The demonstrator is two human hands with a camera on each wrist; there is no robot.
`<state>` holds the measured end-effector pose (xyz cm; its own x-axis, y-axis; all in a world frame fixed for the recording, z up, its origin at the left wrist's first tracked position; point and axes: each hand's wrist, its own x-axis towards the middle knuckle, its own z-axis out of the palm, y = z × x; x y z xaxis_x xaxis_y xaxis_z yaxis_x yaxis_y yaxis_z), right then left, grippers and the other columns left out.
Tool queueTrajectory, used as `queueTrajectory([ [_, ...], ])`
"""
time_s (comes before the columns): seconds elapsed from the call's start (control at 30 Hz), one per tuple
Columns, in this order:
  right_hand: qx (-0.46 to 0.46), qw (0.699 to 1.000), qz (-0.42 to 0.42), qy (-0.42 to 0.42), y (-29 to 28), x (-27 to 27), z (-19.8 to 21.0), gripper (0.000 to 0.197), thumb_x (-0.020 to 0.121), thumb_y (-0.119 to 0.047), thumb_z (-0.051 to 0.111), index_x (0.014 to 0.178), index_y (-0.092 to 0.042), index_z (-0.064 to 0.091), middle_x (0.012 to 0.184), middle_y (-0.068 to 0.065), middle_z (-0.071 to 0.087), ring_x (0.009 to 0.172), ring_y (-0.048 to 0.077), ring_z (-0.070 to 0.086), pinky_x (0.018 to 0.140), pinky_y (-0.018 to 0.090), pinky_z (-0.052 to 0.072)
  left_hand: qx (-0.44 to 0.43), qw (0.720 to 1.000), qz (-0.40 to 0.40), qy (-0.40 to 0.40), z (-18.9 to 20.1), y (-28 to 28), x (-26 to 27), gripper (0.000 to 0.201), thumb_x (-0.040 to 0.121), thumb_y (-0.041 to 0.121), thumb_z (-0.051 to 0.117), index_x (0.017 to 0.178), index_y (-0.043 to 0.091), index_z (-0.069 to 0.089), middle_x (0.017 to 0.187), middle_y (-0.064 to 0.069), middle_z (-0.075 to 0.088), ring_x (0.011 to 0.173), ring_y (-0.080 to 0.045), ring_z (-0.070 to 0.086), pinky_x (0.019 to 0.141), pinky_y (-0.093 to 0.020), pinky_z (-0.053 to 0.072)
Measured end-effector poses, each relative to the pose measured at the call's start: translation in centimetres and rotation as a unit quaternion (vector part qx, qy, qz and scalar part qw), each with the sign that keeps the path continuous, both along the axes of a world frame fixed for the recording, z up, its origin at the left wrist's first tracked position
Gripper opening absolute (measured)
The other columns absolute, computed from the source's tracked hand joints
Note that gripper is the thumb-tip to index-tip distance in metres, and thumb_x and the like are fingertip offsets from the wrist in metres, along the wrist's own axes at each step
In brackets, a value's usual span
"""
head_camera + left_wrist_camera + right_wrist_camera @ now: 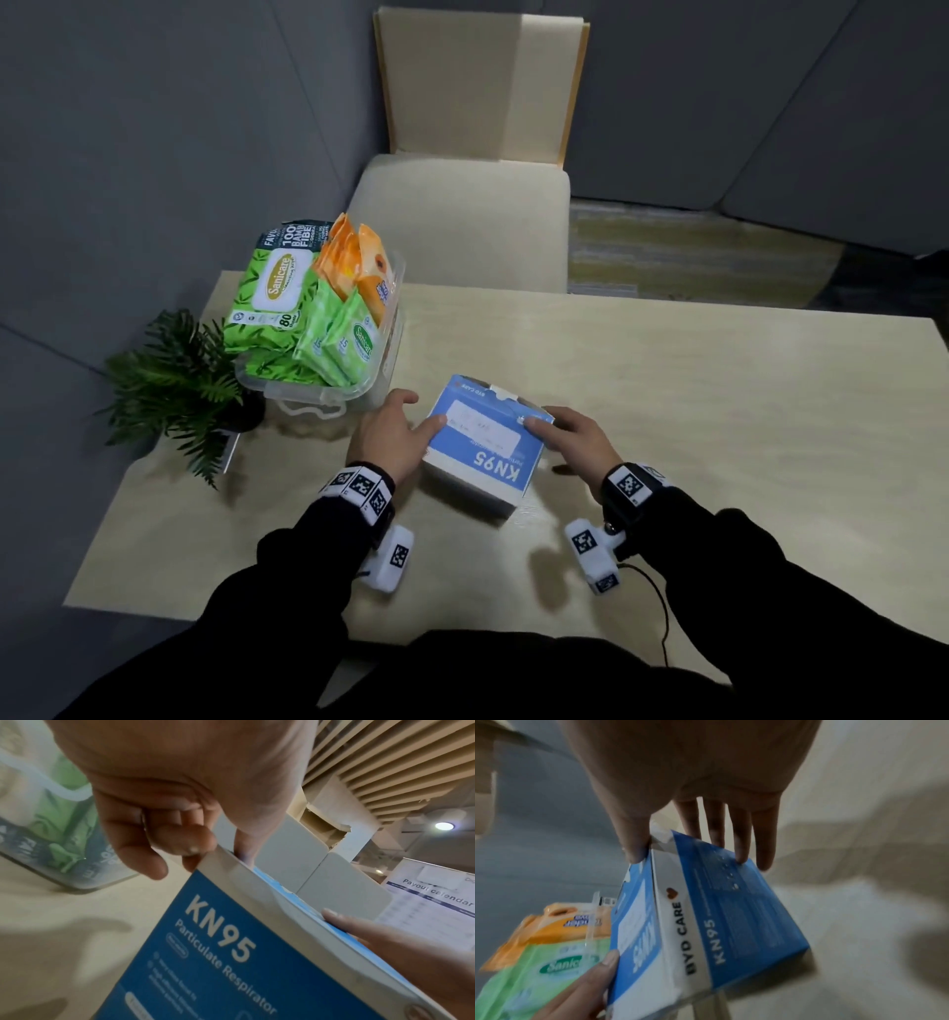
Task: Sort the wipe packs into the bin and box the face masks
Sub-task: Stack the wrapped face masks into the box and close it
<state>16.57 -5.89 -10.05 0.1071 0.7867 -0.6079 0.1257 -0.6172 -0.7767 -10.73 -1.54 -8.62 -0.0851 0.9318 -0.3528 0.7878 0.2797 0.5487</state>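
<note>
On the pale surface (667, 390), near the person's body, stands the blue and white KN95 mask box (482, 447), and both hands are on it. The left hand (390, 437) holds the left end of the box: its thumb lies on the top face, and in the left wrist view the other fingers (154, 850) are curled at the corner of the box. The right hand (570, 437) holds the right end, with the thumb on the top edge and the fingers (741, 833) stretched down along the blue side, so the grip of this hand closes on the box between thumb and fingers. In the left wrist view two grey flaps (318, 870) stand up at the top of the box, so it seems not fully closed, but the picture is blurred there.

Just beside the box, at the far left of the surface, is the clear plastic bin (328, 395). It is filled with green wipe packs (277, 303) and orange wipe packs (359, 262). A small green plant (174, 385) stands left of the bin. Behind the surface is a light chair (462, 226).
</note>
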Motion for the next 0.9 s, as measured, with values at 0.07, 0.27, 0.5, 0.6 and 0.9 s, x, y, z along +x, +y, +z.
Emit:
queueTrajectory([
  [0.07,-0.024,0.997,-0.039,0.059,-0.2,-0.2,0.0,0.047,0.087,-0.054,0.074,0.121,-0.024,0.067,0.117,-0.001,0.074,0.108,0.023,0.068,0.080,0.043,0.062,-0.010,1.000,-0.025,-0.001,-0.1,0.5,0.4,0.058,0.087,0.060,0.065,0.134,0.028,0.055,0.079,0.006,0.068,0.095,-0.025,0.068,0.090,-0.038,0.054],
  [0.27,0.021,0.988,-0.104,0.114,0.3,-0.8,0.3,0.037,0.093,-0.028,0.073,0.121,-0.004,0.069,0.114,0.016,0.076,0.092,0.022,0.075,0.080,0.032,0.058,-0.086,0.990,-0.030,-0.105,1.0,1.0,1.6,0.067,0.096,0.033,0.058,0.155,0.032,0.027,0.085,-0.005,0.075,0.058,-0.031,0.069,0.056,-0.035,0.057],
  [0.5,-0.087,0.987,0.093,0.099,-0.5,-1.8,1.5,0.043,0.085,-0.057,0.070,0.123,-0.037,0.069,0.120,0.002,0.070,0.104,0.035,0.072,0.075,0.048,0.060,-0.120,0.968,0.089,-0.199,1.2,-1.9,-3.6,0.039,0.090,0.027,0.068,0.126,0.028,0.052,0.057,-0.011,0.059,0.045,-0.024,0.052,0.047,-0.030,0.045],
  [0.6,-0.111,0.983,0.117,0.092,-0.3,-4.7,1.3,0.063,0.080,-0.071,0.069,0.121,-0.023,0.070,0.114,0.010,0.068,0.083,0.040,0.076,0.064,0.046,0.062,-0.131,0.961,0.128,-0.205,1.1,-3.9,-7.3,0.039,0.079,0.046,0.081,0.099,0.023,0.057,0.067,-0.014,0.069,0.051,-0.028,0.062,0.051,-0.033,0.046],
  [0.9,-0.048,0.979,0.021,0.198,0.7,-14.1,-0.8,0.040,0.083,-0.022,0.085,0.120,-0.018,0.070,0.116,0.012,0.076,0.100,0.019,0.075,0.082,0.040,0.063,-0.121,0.938,0.172,-0.274,2.6,-8.7,-13.5,0.045,0.093,-0.006,0.065,0.127,0.024,0.065,0.113,-0.002,0.078,0.099,-0.026,0.076,0.067,-0.035,0.060],
])
